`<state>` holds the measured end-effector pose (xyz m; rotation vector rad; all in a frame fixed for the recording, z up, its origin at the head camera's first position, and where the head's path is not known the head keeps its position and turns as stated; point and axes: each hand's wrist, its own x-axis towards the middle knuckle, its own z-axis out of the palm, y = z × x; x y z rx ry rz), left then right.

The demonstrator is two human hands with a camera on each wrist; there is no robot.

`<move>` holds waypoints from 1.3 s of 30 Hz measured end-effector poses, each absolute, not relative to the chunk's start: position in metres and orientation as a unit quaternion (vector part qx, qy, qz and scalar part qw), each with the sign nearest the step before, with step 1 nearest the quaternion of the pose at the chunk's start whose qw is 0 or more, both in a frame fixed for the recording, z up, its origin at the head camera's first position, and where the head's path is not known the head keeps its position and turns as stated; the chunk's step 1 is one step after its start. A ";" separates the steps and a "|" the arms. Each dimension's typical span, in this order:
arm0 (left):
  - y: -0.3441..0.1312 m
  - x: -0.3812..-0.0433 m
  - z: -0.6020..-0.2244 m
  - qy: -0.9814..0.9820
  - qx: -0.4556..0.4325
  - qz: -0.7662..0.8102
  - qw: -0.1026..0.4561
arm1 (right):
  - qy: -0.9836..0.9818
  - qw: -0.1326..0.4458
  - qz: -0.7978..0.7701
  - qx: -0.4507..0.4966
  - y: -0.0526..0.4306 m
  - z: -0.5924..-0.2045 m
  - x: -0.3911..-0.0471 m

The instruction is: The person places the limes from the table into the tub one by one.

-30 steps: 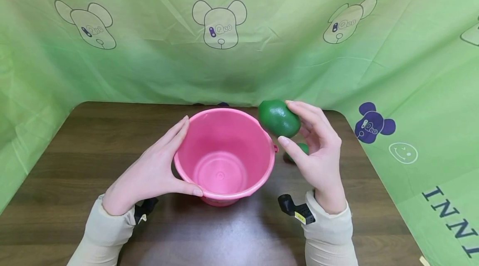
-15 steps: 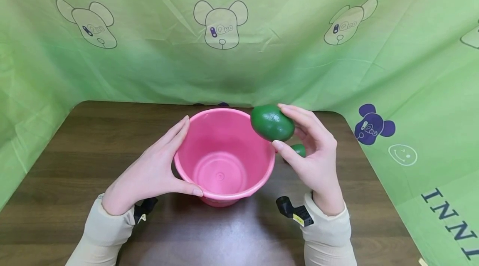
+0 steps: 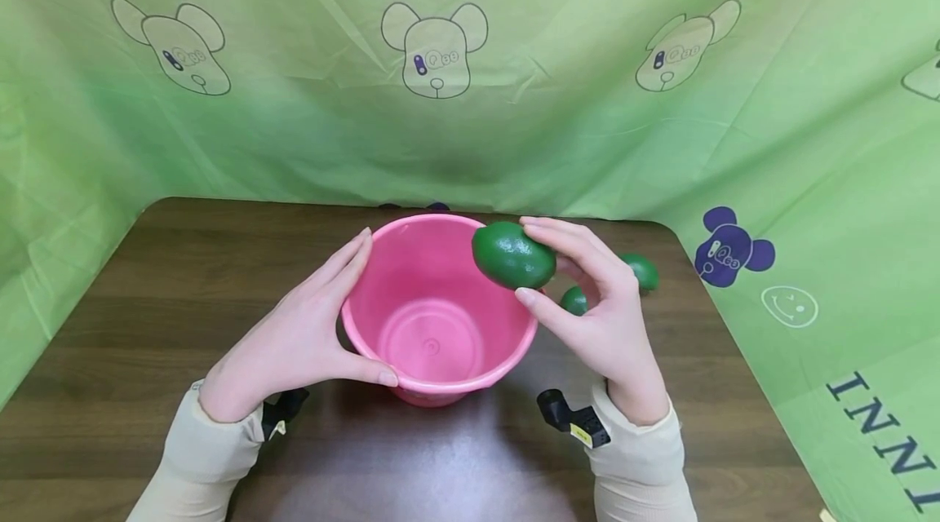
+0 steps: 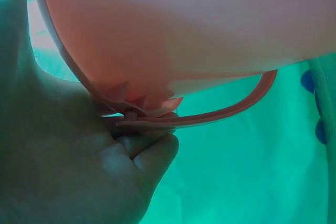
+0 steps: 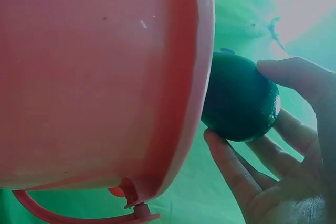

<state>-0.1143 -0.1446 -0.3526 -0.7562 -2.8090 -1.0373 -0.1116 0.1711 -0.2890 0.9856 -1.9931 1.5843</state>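
A pink bucket [image 3: 433, 334] stands upright on the table, its open mouth facing up. My left hand [image 3: 308, 326] holds the bucket's left side, thumb on the front rim and fingers along the outside; the left wrist view shows the curled fingers beside the handle [image 4: 210, 118]. Between thumb and fingertips, my right hand [image 3: 602, 302] pinches a glossy green lime [image 3: 512, 255]. That lime is over the bucket's right rim, and in the right wrist view the rim hides part of it.
Behind my right hand, two more green limes lie on the brown wooden table [image 3: 169, 277]: one lime [image 3: 574, 301] close to the bucket, another lime [image 3: 642, 272] farther right. A green printed cloth [image 3: 308, 130] hangs along the back and sides.
My right hand has carried the lime left and slightly lower, from beside the bucket to over its rim. A farther lime has come into sight behind that hand. The left hand stays put.
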 end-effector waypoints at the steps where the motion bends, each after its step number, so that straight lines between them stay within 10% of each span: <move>1: -0.145 -0.114 -0.353 -0.909 -0.246 -0.336 0.027 | -0.719 0.200 0.564 0.354 0.171 -0.289 -0.111; 39: -0.144 -0.115 -0.352 -0.910 -0.246 -0.333 0.021 | -0.789 0.048 0.444 0.423 0.169 -0.319 -0.127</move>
